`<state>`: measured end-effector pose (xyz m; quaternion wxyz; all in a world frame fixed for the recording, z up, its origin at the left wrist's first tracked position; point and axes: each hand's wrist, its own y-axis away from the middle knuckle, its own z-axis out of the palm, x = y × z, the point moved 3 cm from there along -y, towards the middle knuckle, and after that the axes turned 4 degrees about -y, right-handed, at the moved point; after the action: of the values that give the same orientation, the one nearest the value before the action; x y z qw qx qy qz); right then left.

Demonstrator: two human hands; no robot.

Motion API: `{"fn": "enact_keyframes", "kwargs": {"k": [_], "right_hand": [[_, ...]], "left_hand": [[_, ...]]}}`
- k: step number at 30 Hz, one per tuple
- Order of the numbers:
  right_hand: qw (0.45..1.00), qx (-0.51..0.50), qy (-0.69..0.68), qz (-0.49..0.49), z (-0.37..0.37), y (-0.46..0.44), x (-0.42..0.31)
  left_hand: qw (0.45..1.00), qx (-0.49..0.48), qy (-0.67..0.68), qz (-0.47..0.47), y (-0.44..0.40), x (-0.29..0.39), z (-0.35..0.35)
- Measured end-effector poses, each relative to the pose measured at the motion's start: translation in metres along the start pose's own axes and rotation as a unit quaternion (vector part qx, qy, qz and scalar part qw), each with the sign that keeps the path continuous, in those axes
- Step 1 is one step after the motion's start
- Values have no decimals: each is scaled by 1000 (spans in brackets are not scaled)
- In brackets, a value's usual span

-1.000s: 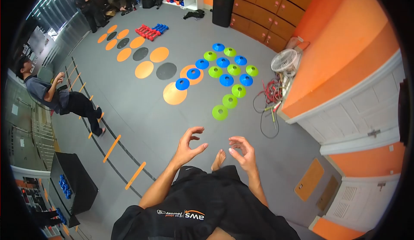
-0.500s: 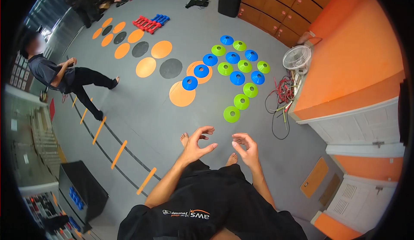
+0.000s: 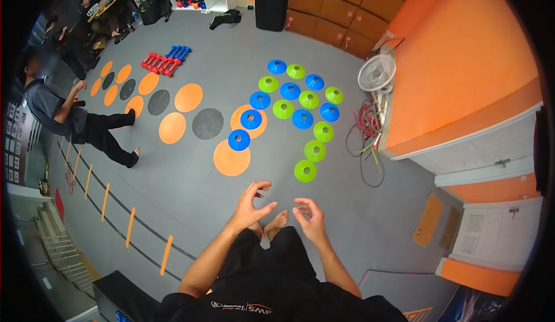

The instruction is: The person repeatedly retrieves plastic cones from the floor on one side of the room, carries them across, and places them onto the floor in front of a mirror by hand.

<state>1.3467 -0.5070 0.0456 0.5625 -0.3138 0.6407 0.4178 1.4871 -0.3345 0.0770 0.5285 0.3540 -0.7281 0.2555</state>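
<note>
My left hand (image 3: 250, 208) is raised over the grey floor with its fingers curved and apart, holding nothing. To its right, my right hand (image 3: 310, 218) is held up in a similar curve, empty, and the two do not touch. Beyond them on the floor lie several blue disc cones (image 3: 302, 119) and green disc cones (image 3: 306, 171). The nearest orange round marker (image 3: 232, 158) lies just past my left hand, with a blue cone overlapping its upper edge. My bare feet (image 3: 277, 222) show below, side by side.
Another person (image 3: 63, 114) stands at the left beside an agility ladder (image 3: 130, 228). Red dumbbells (image 3: 161, 64) and blue ones lie farther off. A white fan (image 3: 376, 73) and tangled cables (image 3: 367, 119) are at the right, near the orange wall. Lockers (image 3: 338, 10) stand behind.
The view has shifted, and the cones appear closer to my hands. My feet are now together. The other person has stepped off the ladder. Both my hands keep their curved, empty pose.
</note>
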Motion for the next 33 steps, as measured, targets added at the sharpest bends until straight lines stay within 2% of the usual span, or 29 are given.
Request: {"fn": "enact_keyframes", "kwargs": {"k": [4,8,11,14,18,25,26,28,30,33], "right_hand": [[995,92,-2,47,26,-33,77],[972,213,34,88,70,-62,197],[959,261,-10,110,107,-93,268],[944,322,-39,59,124,-137,372],[943,330,-8,-25,125,-212,473],[935,315,162,-16,90,-305,640],[936,319,149,11,75,-311,663],[881,359,306,30,39,-320,723],[864,340,338,157,4,-325,750],[859,340,349,158,-21,-337,740]], "left_hand": [[997,29,-30,-64,-8,-84,27],[988,91,-54,-111,-8,-228,73],[993,76,-41,-82,-33,-308,101],[996,55,-47,-44,-62,-399,121],[997,16,-74,19,-128,-509,139],[978,-28,-166,124,-218,-656,179],[971,-33,-185,145,-226,-676,183],[969,-17,-219,109,-247,-715,189],[959,-13,-267,92,-269,-732,185],[938,-13,-331,100,-292,-725,179]]}}
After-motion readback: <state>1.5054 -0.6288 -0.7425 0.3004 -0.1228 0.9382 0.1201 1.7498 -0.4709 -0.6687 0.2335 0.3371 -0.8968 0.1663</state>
